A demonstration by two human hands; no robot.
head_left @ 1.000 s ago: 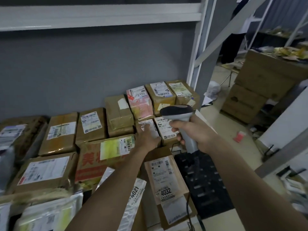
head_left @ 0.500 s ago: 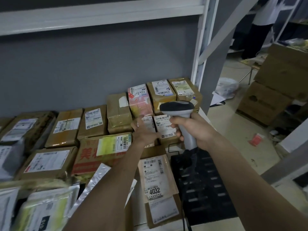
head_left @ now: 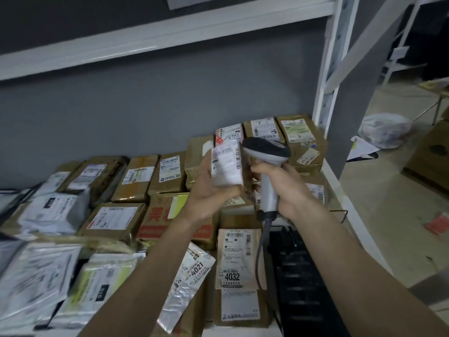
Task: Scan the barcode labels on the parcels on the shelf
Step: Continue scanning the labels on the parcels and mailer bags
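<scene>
My left hand (head_left: 206, 193) grips a small brown parcel (head_left: 227, 165) lifted off the shelf, its white barcode label turned toward me. Right beside it, my right hand (head_left: 284, 188) holds a grey handheld scanner (head_left: 266, 152) by the handle, its dark head level with the parcel's top edge. A cable hangs down from the scanner. Below the hands, several brown parcels with white labels lie on the shelf, among them one marked 4032 (head_left: 237, 276) and a silver bag marked 4021 (head_left: 187, 285).
A white shelf board (head_left: 170, 36) runs overhead and a white upright post (head_left: 328, 76) stands at the right end. A black crate (head_left: 303, 283) sits under my right forearm. Cardboard boxes (head_left: 430, 156) and a plastic bag (head_left: 386, 130) lie on the floor at right.
My left hand went from touching a small parcel on the shelf to lifting it up next to the scanner head. The scanner rose slightly with it.
</scene>
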